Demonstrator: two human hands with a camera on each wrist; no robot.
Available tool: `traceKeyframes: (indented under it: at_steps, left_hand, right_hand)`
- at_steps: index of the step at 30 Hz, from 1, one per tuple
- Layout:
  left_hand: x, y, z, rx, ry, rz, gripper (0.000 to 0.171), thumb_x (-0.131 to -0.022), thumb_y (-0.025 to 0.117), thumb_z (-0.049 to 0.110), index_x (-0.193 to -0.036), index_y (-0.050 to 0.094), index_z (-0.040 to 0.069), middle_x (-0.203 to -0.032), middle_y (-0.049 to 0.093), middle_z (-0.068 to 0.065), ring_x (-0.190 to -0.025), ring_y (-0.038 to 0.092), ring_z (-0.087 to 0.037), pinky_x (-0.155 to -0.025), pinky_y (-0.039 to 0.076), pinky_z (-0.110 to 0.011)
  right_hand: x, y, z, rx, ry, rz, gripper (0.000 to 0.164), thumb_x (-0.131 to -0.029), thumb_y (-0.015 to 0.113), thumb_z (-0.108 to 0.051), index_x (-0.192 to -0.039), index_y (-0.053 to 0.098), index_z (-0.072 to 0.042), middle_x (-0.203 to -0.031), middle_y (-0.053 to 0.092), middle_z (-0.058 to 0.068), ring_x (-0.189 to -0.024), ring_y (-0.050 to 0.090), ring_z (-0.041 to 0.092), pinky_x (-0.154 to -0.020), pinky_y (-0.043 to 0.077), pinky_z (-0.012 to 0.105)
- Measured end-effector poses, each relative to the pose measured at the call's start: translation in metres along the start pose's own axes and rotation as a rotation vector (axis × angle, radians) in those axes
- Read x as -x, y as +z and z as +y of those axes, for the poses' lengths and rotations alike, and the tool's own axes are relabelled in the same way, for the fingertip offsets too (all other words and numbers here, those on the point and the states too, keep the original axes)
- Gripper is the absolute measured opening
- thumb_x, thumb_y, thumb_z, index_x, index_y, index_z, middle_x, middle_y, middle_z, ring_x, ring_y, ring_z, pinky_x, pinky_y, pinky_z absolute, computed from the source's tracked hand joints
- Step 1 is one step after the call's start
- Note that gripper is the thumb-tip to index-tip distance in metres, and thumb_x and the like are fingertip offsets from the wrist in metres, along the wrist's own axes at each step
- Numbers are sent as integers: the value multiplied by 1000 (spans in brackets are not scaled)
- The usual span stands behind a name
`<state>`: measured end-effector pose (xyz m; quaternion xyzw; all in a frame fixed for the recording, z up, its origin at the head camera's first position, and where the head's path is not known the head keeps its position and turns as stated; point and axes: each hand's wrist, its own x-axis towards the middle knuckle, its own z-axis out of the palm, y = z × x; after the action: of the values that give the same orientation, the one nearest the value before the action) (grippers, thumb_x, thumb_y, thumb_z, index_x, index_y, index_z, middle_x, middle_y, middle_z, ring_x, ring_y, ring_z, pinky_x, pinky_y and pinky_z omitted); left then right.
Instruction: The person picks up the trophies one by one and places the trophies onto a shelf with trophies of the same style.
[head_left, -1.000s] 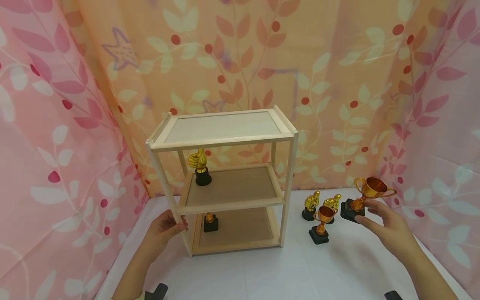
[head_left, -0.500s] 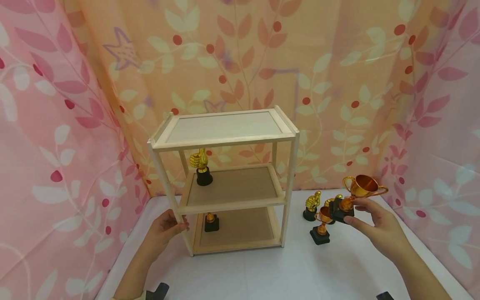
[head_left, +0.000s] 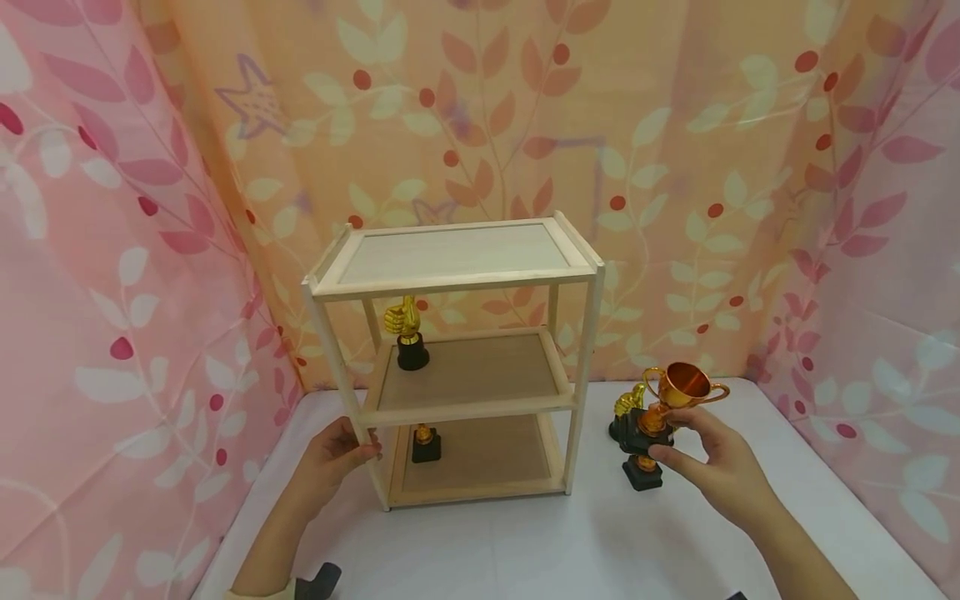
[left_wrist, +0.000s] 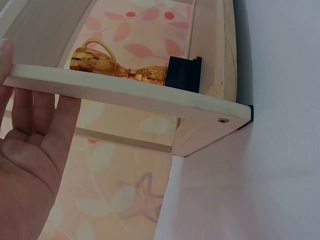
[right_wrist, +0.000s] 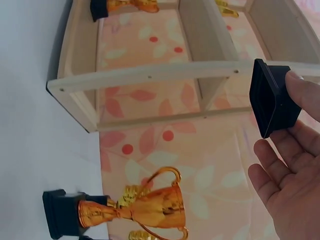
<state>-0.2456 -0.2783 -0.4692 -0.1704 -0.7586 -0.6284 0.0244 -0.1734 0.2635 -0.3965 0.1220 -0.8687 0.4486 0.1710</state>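
Two hands, head view: I see the right hand (head_left: 716,462) clamped on a copper cup (head_left: 681,390), right of the rack (head_left: 468,410); its axis tilts, base rackward; left hand (head_left: 330,458), nearer the rack, grips its post (head_left: 330,350) | left wrist: smaller cup (left_wrist: 152,75) on lowest shelf | right wrist: thumb and fingers on black base (right_wrist: 280,100); another cup (right_wrist: 157,207) on desk (right_wrist: 30,110)
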Motion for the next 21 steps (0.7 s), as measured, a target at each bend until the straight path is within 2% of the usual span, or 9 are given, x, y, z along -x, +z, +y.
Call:
traceKeyframes:
  at_steps: [5,11,14,17,21]
  left_hand:
    - [-1,0,0,-12,-6,2,27,-98,69,12,-115,55,-4,-106,65,-11,-101,70,-20,-92,58,-27]
    - [-2,0,0,5,11,1,24,-98,67,7,-115,54,-5,-106,64,-12,-99,70,-20,-92,58,-29]
    - [-1,-1,0,-2,12,-2,26,-99,67,9,-116,54,-5,-106,64,-11,-100,70,-19,-92,58,-28]
    - [-1,-1,-2,-5,10,-2,27,-99,68,11,-116,55,-4,-106,65,-10,-100,70,-19,-92,58,-27]
    - [0,-1,-3,5,15,-5,25,-99,68,9,-116,54,-4,-106,65,-10,-100,70,-20,-92,58,-28]
  right_hand:
    - [4,13,-2,-17,-27,-13,39,-86,84,-18,-121,65,-14,-119,64,-11,-114,47,-8,-96,32,84]
    - [5,28,-8,-19,-66,-40,40,-85,84,-19,-120,66,-19,-122,67,1,-113,52,-7,-97,35,82]
    - [7,37,-9,-14,-66,-53,39,-85,84,-21,-120,67,-21,-122,68,1,-113,54,-4,-98,39,79]
    - [8,46,-8,0,-65,-73,38,-85,84,-25,-120,68,-25,-121,69,-5,-113,57,1,-97,48,68]
    - [10,59,-5,38,-80,-87,37,-84,85,-29,-117,69,-29,-119,70,-12,-113,61,7,-95,53,43]
